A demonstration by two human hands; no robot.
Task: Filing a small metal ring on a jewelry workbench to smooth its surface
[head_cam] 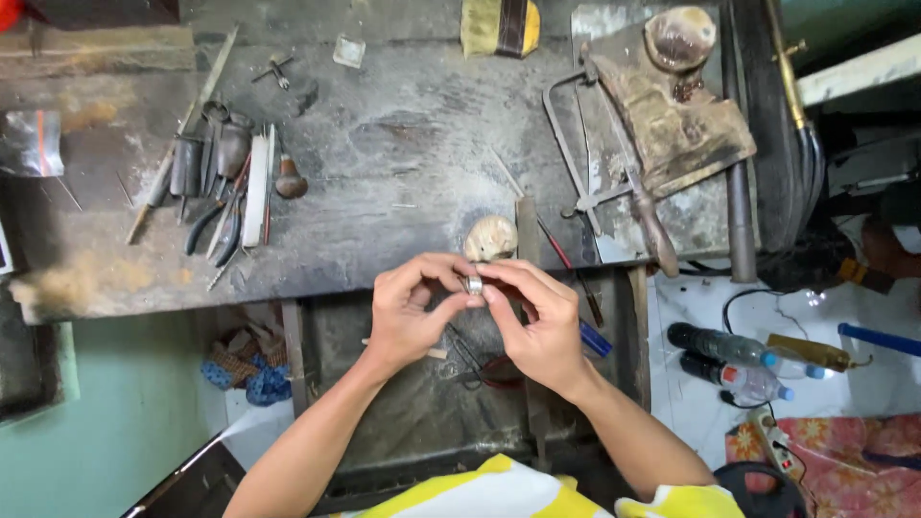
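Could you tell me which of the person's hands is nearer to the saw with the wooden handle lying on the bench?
The right hand is nearer. The saw lies above and just right of it, while the left hand sits farther left; both pinch a small metal ring.

Far across the view, a worn grey workbench [403, 153], scratched and dusty. On its left part, a cluster of pliers and files [223, 187], lying side by side, with a small wooden-handled tool [290, 180] just beside. Further left, a long thin stick [182, 134], set at a slant. On the far right part, a jeweller's saw frame [600, 158] beside a stained brown cloth [676, 115], topped by a rounded brownish lump, perhaps a shell [679, 38]. Near the bench edge, a pale rounded block [490, 238]. On the floor to the right, two plastic bottles with blue caps [734, 360], and nearer, a red patterned mat [835, 460].
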